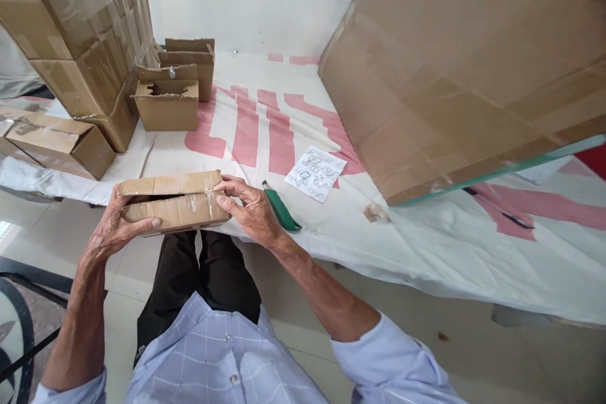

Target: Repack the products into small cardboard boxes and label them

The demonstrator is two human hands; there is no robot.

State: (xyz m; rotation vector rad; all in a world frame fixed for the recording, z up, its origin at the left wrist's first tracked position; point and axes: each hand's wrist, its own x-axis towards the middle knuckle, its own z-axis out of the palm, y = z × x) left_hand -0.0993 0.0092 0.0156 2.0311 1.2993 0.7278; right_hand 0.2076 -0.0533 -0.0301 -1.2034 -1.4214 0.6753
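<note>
The right hand (250, 207) pinches the taped end of the small carton (173, 211), left of the frame's centre, while the left hand (115, 222) grips its opposite end, so uneven squeezing could tear or crush it along the gaping seam (168, 196).

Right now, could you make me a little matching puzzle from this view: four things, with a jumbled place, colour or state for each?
1. lowest cardboard box
2. utility knife
3. paper sheet
4. pen

A. white, covered in drawn marks
B. dark, farthest right of these four
C. between the left hand and right hand
D. green

Pairs: 1-C, 2-D, 3-A, 4-B
</note>
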